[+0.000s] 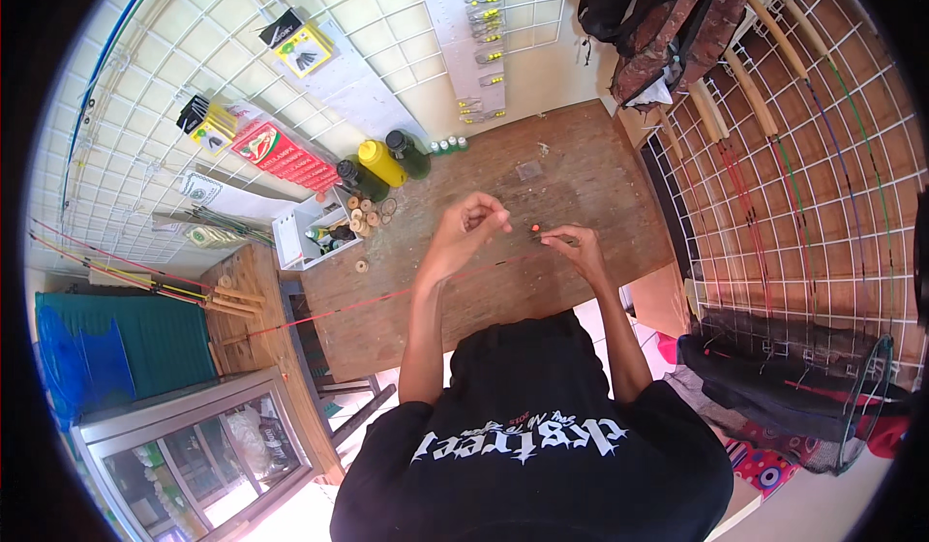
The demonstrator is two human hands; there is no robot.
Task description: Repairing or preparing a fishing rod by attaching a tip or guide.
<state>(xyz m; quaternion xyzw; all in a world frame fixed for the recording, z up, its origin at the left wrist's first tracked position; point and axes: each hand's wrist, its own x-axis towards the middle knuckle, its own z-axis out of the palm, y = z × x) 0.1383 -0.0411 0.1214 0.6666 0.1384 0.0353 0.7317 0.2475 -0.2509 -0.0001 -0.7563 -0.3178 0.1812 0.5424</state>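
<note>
Through the head view, I see my left hand [472, 234] raised above the brown wooden worktop [445, 194], its fingers curled and the thumb drawn close to the index finger; I cannot tell whether anything fine is between them. My right hand [573, 246], just beside it, has thumb and index finger pinching a small dark piece with a round orange-red end [535, 227], which sits at the fingertips, between my 2 hands.

A thin red rod [334, 307] runs in from the left, passes below my left forearm and reaches close to my right hand. Beyond the hands, a small clear plastic packet [528, 170] lies flat on the worktop.

Toward the back left I have a white rectangular tray [288, 235] with small items in it, round pale wooden discs [362, 221] beside it, and a yellow plastic bottle [383, 163] standing between 2 dark green bottles [412, 158] with black caps.
</note>
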